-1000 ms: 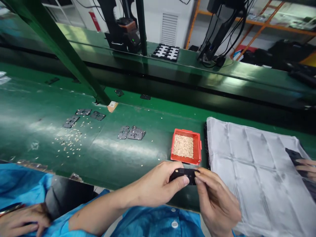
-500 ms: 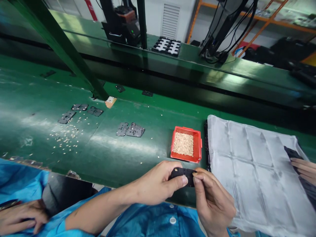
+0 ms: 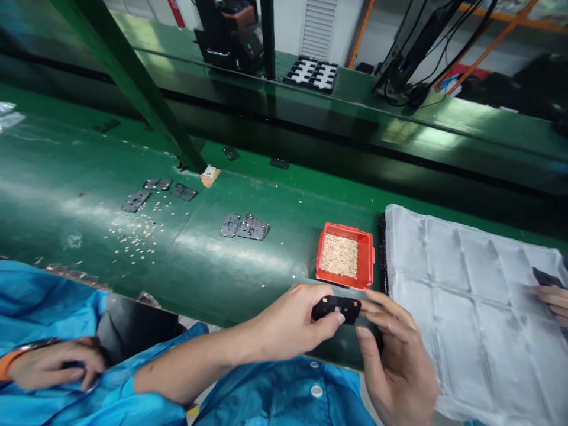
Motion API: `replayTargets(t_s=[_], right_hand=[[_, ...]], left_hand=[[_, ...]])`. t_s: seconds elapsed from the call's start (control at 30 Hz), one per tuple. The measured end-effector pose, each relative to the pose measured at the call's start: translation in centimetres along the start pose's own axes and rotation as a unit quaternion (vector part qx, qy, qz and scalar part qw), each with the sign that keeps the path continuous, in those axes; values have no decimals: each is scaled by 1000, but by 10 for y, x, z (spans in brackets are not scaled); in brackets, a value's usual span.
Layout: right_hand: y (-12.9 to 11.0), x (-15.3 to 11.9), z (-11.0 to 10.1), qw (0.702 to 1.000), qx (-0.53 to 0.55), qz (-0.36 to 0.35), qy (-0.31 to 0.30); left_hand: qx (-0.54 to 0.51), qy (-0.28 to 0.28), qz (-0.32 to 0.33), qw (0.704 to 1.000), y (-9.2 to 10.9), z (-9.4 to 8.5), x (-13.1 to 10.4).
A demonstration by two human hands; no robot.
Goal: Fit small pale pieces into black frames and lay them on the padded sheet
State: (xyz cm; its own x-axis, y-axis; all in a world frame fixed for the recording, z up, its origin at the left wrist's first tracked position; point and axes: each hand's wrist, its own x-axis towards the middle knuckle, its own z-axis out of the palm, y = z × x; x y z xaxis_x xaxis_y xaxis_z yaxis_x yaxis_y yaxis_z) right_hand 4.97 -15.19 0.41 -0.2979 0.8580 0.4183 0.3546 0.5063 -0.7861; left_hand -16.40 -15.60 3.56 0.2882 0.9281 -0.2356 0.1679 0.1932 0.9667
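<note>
My left hand (image 3: 299,325) holds a small black plastic part (image 3: 348,310) by its left end, thumb across its face; small gold-coloured spots show near the part's two ends. Just right of the part, my right hand (image 3: 397,349) has its thumb and fingers apart, with nothing between them. Beyond both hands stands a red bin (image 3: 368,260) holding many tiny pale pieces (image 3: 339,255). Several flat black plates (image 3: 252,228) lie on the green bench (image 3: 199,260) to the left of the bin.
Tiny pieces (image 3: 137,236) are scattered beside more black plates (image 3: 136,201) at the left. A covered tray (image 3: 465,296) lies at the right, with another person's hand (image 3: 552,296) over its edge. A co-worker's hand (image 3: 62,362) rests at lower left. A green post (image 3: 146,97) slants upward.
My right fingers have let go of the black part's right end and spread apart. The part remains in my left hand. The whole view has shifted slightly.
</note>
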Motion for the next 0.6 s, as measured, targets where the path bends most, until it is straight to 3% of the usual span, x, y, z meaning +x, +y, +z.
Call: replayTargets(t_s=[0.13, 0.27, 0.43, 0.6], right_hand=[[-2, 17, 13, 995, -24, -82, -53], [-1, 22, 19, 989, -14, -120, -83], [-1, 21, 23, 990, 3, -122, -74], [2, 18, 24, 988, 7, -139, -63]], left_hand=[[13, -18, 16, 1000, 8, 1, -6], [19, -33, 37, 999, 10, -1, -10], [30, -31, 31, 999, 5, -2, -11], [12, -27, 68, 997, 0, -1, -10]])
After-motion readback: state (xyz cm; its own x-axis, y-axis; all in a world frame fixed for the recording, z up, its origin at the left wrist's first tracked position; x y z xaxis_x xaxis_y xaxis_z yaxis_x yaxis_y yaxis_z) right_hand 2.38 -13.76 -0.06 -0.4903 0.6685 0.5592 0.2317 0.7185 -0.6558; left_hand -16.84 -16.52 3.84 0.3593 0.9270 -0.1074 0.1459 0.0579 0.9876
